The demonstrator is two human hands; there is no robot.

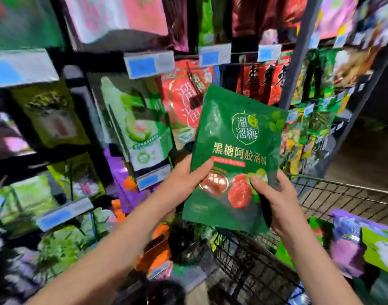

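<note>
The person held the green pouch (234,150) upright above the near corner of the wire cart (342,195), the left hand (184,183) pinching its lower left edge, thumb on the front, and the right hand (274,201) clasping the lower right edge likewise, so most of the bag stood clear above both grips. To my eye, were it bound for the cart, it would go best lowered flat beside the purple packets (347,245) lying inside, one hand releasing last

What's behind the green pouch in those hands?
A red pouch hangs behind the green pouch, its lower right covered. The left hand and right hand grip it; their fingers behind it are mostly hidden.
</note>
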